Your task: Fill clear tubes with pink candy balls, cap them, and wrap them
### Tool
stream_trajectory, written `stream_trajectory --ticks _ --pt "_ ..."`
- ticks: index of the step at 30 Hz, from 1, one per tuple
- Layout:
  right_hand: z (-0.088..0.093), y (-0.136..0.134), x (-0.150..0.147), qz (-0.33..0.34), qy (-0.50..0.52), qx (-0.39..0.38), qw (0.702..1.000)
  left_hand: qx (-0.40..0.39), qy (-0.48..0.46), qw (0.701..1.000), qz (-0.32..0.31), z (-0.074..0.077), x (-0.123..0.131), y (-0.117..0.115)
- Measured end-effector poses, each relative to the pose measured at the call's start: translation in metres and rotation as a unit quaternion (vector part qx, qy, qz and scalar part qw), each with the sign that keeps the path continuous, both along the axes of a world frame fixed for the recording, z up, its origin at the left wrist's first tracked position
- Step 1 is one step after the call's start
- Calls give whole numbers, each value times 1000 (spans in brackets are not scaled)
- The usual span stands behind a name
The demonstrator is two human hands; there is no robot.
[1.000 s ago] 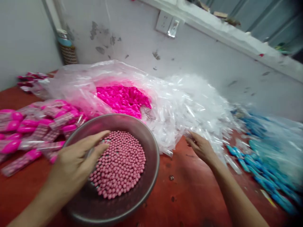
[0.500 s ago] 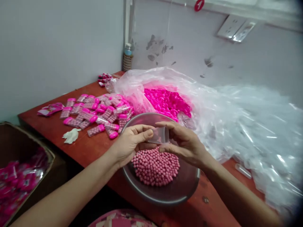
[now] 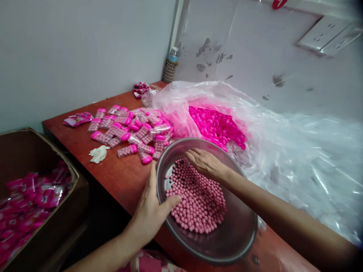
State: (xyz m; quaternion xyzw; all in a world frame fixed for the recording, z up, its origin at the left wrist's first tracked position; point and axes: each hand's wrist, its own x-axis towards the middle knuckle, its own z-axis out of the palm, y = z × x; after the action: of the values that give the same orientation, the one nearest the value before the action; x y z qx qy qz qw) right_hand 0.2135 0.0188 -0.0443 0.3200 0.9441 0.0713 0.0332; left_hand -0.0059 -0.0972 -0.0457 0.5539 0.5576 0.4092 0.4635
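Overall, one metal bowl [image 3: 235, 238] holds many pink beads [image 3: 198, 207]; left hand [image 3: 154, 204] grips it; right hand [image 3: 205, 164] reaches inside, fingers' hold hidden.

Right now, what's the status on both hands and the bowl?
Left hand grips the rim of the bowl, thumb inside. Right hand over the pink balls, grip hidden. Balls loose in bowl; right forearm crosses its rim.
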Motion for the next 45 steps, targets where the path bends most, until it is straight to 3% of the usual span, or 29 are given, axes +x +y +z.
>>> stream_trajectory --ticks 2,5,12,15,18,21,25,27,30,32,34,37,42,45 --pt "-9 5 -5 26 -59 16 998 -42 -36 998 -9 -6 2 -12" --pt "-14 5 -16 70 -85 23 994 -42 -54 997 -18 -7 2 -13" --pt "-14 -9 -41 160 20 -90 983 -25 -91 994 -46 -7 -5 25" --pt "-18 -15 -50 136 94 -134 977 -23 -147 987 -59 -3 -4 50" --pt "-16 -16 -55 53 209 -209 954 -41 -212 972 -95 4 -4 82" --pt "-2 -14 -52 -58 349 -334 874 -64 -231 962 -134 7 -8 117" --pt "15 -13 -40 -158 522 -478 689 -7 -141 979 -147 11 -15 146" --pt "18 -12 -33 -186 574 -492 627 95 -28 990 -100 19 -16 144" --pt "18 -13 -25 -198 631 -489 569 240 102 965 -27 38 -9 122" --pt "18 -15 -23 -184 653 -504 535 253 106 960 -51 48 -1 103" --pt "20 -18 -23 -166 664 -521 510 208 70 970 -108 50 10 90" --pt "23 -24 -23 -158 662 -521 515 124 -25 978 -165 45 22 83" --pt "30 -35 -15 -185 618 -439 625 -60 -213 956 -193 37 26 86" --pt "38 -36 3 -207 606 -385 665 -125 -274 938 -170 39 24 86"
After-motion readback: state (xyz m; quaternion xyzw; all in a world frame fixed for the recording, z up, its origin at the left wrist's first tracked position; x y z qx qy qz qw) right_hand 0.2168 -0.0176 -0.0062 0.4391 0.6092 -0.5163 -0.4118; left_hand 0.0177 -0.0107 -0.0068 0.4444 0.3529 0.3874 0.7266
